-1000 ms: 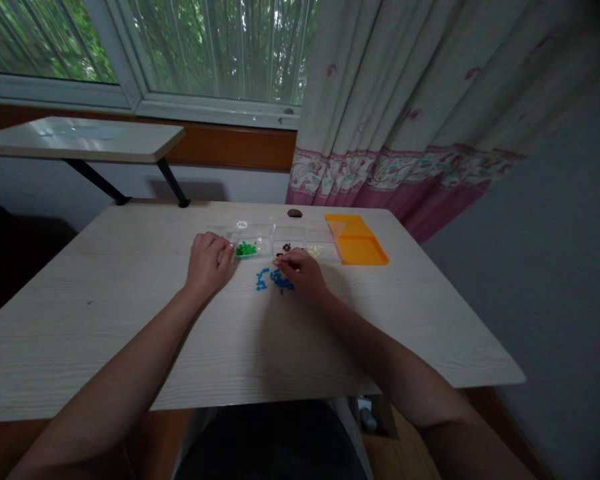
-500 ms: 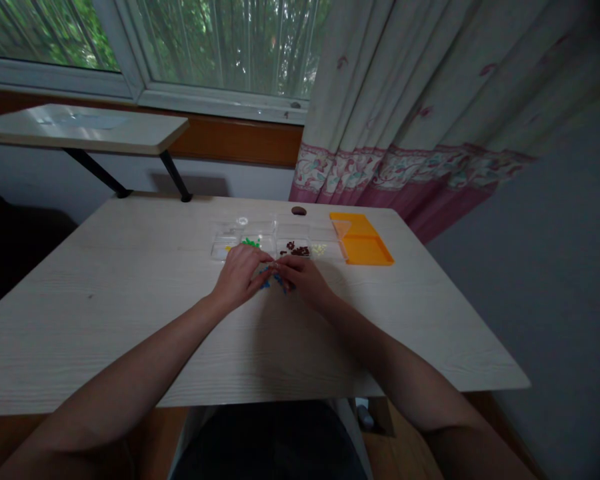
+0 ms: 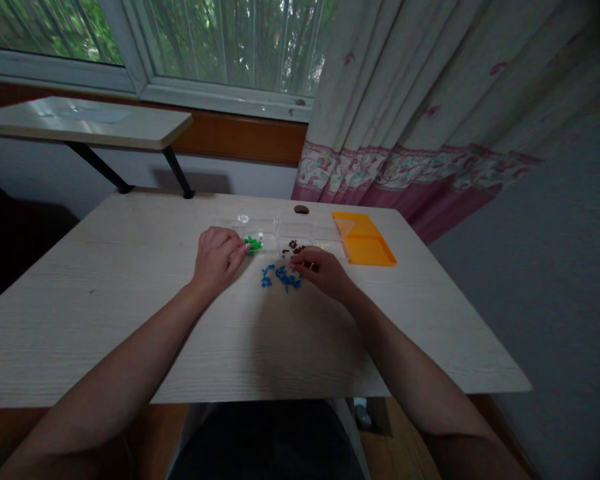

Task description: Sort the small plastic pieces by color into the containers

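My left hand (image 3: 219,259) is over the left end of a clear divided plastic box (image 3: 305,230), its thumb and fingertips drawn together beside the small green pieces (image 3: 253,244). My right hand (image 3: 321,269) has its fingers pinched at the right edge of a loose pile of small blue pieces (image 3: 287,276) on the table. Whatever either pinch may hold is too small to make out. Dark brown pieces (image 3: 293,245) lie in a middle compartment, partly covered by my right hand. Pale yellow pieces (image 3: 323,247) show faintly in the compartment to their right.
An orange tray (image 3: 373,241) lies at the box's right end on the pale wooden table (image 3: 130,320). A brown oval object (image 3: 301,209) is near the back edge. A raised shelf (image 3: 105,130) on black legs stands at the back left, and a curtain (image 3: 405,120) hangs behind.
My hands were together over the blue pieces and have moved apart. The left went leftward to the green pieces, the right slightly rightward, uncovering the blue pile.
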The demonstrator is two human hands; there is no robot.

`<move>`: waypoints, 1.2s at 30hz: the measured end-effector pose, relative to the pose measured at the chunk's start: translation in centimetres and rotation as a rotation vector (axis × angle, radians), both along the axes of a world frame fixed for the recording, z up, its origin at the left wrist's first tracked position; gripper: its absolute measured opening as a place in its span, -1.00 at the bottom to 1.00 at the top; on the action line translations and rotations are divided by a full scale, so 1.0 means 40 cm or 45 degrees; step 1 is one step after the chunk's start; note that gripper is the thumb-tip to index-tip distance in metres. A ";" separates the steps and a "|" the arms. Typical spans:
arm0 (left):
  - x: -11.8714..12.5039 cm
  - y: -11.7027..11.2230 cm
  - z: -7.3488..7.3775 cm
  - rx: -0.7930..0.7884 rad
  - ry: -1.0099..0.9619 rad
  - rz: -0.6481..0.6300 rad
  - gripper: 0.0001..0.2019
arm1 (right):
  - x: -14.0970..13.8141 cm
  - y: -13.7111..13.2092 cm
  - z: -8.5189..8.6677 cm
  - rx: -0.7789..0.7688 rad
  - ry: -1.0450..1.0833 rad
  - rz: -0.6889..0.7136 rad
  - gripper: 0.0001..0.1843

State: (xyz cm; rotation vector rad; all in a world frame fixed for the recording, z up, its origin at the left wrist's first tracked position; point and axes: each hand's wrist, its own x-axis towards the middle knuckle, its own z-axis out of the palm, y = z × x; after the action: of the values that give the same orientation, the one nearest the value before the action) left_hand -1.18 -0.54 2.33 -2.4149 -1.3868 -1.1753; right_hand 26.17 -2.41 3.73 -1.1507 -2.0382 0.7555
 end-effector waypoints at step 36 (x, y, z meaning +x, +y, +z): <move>0.043 -0.024 -0.007 -0.220 0.128 -0.506 -0.77 | 0.018 0.017 -0.015 -0.171 -0.014 0.126 -0.78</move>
State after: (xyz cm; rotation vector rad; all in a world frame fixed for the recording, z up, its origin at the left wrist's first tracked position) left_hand 0.53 -1.51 2.06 -2.9245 -1.0479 -1.0196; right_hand 26.89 -1.71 3.13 -1.1364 -2.0928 0.9489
